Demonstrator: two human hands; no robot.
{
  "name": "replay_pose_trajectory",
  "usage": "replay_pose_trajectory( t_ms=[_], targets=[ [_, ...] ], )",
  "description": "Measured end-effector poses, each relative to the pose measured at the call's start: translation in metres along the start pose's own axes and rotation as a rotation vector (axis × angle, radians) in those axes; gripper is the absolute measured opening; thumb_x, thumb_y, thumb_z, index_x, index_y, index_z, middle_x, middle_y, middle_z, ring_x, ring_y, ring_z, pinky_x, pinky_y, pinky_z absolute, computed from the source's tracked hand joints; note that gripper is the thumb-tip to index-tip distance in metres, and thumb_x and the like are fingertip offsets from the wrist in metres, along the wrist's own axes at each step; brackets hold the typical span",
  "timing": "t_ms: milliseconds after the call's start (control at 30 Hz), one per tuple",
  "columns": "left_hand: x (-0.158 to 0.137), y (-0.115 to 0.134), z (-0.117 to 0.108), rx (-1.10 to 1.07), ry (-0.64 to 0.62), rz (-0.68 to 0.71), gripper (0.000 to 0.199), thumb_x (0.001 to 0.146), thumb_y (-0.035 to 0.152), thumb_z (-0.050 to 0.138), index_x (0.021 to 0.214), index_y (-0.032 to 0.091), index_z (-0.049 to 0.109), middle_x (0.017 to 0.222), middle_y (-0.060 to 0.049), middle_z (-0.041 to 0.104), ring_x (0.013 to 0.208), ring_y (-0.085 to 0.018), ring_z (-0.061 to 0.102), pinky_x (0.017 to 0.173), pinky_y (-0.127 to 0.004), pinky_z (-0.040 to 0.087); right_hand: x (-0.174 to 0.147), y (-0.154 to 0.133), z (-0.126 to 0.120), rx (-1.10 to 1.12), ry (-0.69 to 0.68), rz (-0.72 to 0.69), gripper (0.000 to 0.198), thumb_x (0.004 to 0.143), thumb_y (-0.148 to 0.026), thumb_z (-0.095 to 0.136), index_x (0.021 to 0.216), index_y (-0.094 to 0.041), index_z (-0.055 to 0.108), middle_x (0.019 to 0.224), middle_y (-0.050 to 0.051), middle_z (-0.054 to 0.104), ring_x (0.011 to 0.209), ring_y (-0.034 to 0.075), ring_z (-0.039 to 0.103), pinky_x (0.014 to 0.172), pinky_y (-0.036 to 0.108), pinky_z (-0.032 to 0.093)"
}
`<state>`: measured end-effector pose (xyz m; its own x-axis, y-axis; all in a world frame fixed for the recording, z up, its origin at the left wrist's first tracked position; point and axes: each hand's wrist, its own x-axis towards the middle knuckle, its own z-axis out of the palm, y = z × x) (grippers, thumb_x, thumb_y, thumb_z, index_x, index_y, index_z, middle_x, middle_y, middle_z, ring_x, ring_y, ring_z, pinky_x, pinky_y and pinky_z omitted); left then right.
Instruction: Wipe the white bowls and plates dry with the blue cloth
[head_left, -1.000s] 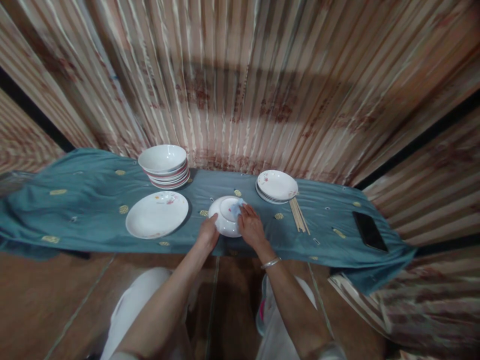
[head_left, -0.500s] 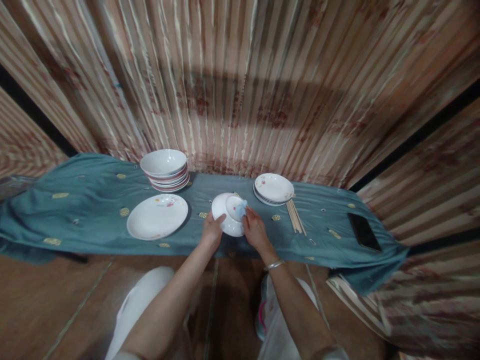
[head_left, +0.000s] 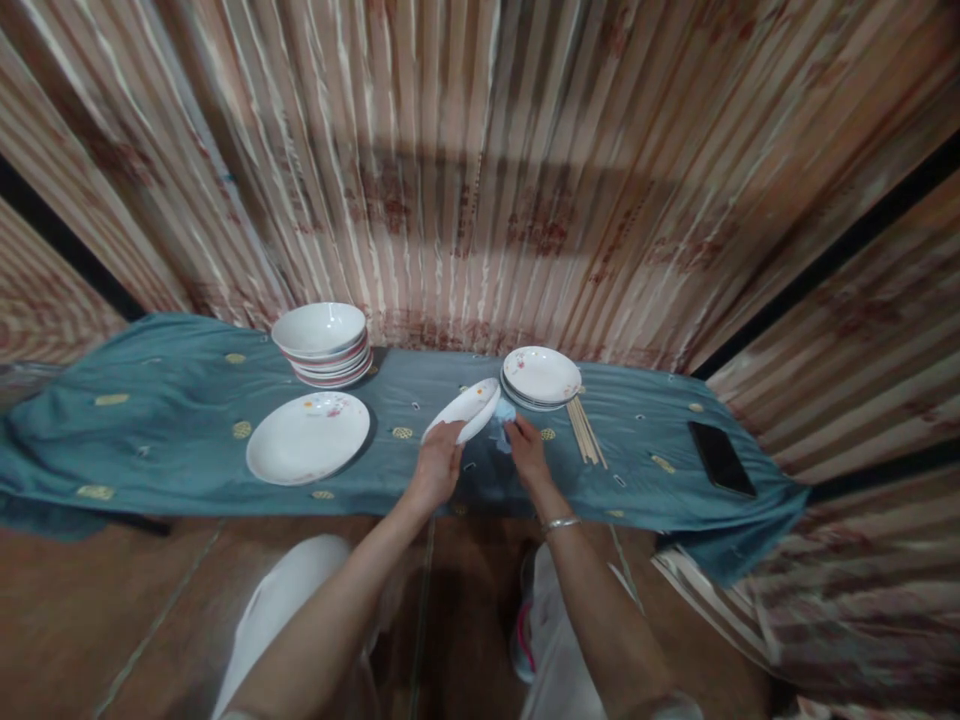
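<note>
My left hand (head_left: 439,466) grips the near edge of a small white plate (head_left: 466,405), which is tilted above the cloth with its flower-printed inner face showing. Just right of the plate, my right hand (head_left: 526,447) is closed on a light blue cloth (head_left: 503,424), held close to the plate's right edge; whether they touch I cannot tell. Beyond the right hand lies a stack of small white plates (head_left: 541,375) with a floral print. Several wooden chopsticks (head_left: 587,433) lie beside that stack.
A stack of white bowls (head_left: 322,345) with red bands stands at the back left. In front of it sits a large oval plate (head_left: 307,440). A black phone (head_left: 721,458) lies at the right end of the teal tablecloth (head_left: 187,420). Striped curtains hang behind.
The small plate has turned from underside up to inner face up, now in my left hand alone. My right hand has moved off it to the right with the cloth.
</note>
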<state>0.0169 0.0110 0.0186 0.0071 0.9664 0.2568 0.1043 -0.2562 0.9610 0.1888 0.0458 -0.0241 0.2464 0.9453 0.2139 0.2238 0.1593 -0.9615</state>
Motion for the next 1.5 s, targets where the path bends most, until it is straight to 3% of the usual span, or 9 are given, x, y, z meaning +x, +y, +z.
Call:
replay_pose_trajectory(
  t_ms=[100,333,533,633,800,1000,1200,1333,1500],
  targets=[
    [-0.004,-0.013,-0.001,0.140,-0.108,0.090,0.026,0.073,0.008,0.061,0.091,0.024,0.073,0.097,-0.010,0.073,0.106,-0.031,0.061,0.117,-0.047,0.028,0.005,0.003,-0.004,0.049,0.039,0.040,0.032,0.080,-0.048,0.046,0.078,-0.020,0.060,0.065,-0.001,0.058,0.064,0.017,0.052,0.061,0.028,0.044],
    [-0.022,-0.025,-0.009,0.549,-0.414,0.259,0.042,0.075,-0.001,0.045,0.097,0.023,0.072,0.097,-0.009,0.072,0.100,-0.025,0.065,0.121,-0.051,0.019,0.011,0.003,-0.027,-0.159,0.137,-0.054,0.024,0.083,-0.041,0.046,0.069,-0.022,0.054,0.062,-0.002,0.054,0.064,0.017,0.050,0.064,0.029,0.044],
    [-0.029,-0.034,-0.016,0.598,-0.487,0.306,0.035,0.077,0.000,0.045,0.088,0.023,0.069,0.090,-0.004,0.070,0.093,-0.022,0.066,0.122,-0.052,0.015,-0.001,-0.004,-0.024,-0.560,-0.010,-0.233,0.031,0.088,-0.018,0.043,0.110,-0.018,0.064,0.109,0.011,0.073,0.099,0.022,0.066,0.091,0.036,0.050],
    [-0.030,-0.041,-0.020,0.557,-0.464,0.278,0.031,0.075,0.002,0.052,0.090,0.022,0.069,0.105,-0.008,0.072,0.108,-0.025,0.064,0.121,-0.054,0.015,-0.008,-0.006,-0.018,-0.776,-0.139,-0.316,0.036,0.089,-0.009,0.043,0.119,-0.016,0.062,0.126,0.014,0.067,0.117,0.021,0.062,0.103,0.037,0.046],
    [-0.029,-0.041,-0.024,0.478,-0.400,0.195,0.048,0.066,0.013,0.074,0.113,0.019,0.067,0.138,-0.017,0.059,0.136,-0.034,0.046,0.120,-0.058,0.016,-0.013,-0.009,-0.013,-0.990,-0.262,-0.385,0.034,0.087,-0.004,0.048,0.115,-0.010,0.067,0.126,0.017,0.067,0.120,0.022,0.060,0.109,0.035,0.040],
    [-0.025,-0.042,-0.029,0.153,0.025,-0.030,0.063,0.071,0.024,0.075,0.131,0.020,0.056,0.151,-0.015,0.047,0.145,-0.031,0.034,0.121,-0.050,0.018,-0.008,-0.010,-0.006,-1.095,-0.264,-0.415,0.027,0.092,-0.006,0.045,0.100,-0.008,0.071,0.111,0.016,0.071,0.106,0.023,0.061,0.103,0.037,0.039],
    [-0.020,-0.055,-0.027,-0.307,0.272,-0.448,0.059,0.059,0.004,0.073,0.114,0.022,0.064,0.137,-0.010,0.061,0.134,-0.029,0.051,0.115,-0.041,0.034,-0.008,-0.013,0.005,-1.178,-0.254,-0.365,0.028,0.095,-0.010,0.042,0.104,-0.008,0.068,0.111,0.017,0.067,0.101,0.026,0.058,0.097,0.037,0.040],
    [-0.021,-0.046,-0.024,-0.420,0.210,-0.463,0.049,0.057,-0.002,0.066,0.100,0.021,0.069,0.114,-0.006,0.073,0.120,-0.024,0.061,0.111,-0.037,0.039,-0.004,-0.013,0.014,-1.206,-0.262,-0.326,0.033,0.097,-0.011,0.036,0.110,-0.007,0.066,0.118,0.019,0.065,0.106,0.027,0.058,0.098,0.037,0.041],
    [-0.022,-0.037,-0.024,-0.442,0.221,-0.462,0.044,0.057,-0.004,0.064,0.093,0.020,0.071,0.113,-0.005,0.074,0.118,-0.023,0.061,0.113,-0.037,0.035,0.001,-0.005,0.029,-1.150,-0.259,-0.310,0.035,0.096,-0.010,0.038,0.122,-0.006,0.060,0.132,0.023,0.060,0.119,0.026,0.057,0.105,0.038,0.038]
  ],
)
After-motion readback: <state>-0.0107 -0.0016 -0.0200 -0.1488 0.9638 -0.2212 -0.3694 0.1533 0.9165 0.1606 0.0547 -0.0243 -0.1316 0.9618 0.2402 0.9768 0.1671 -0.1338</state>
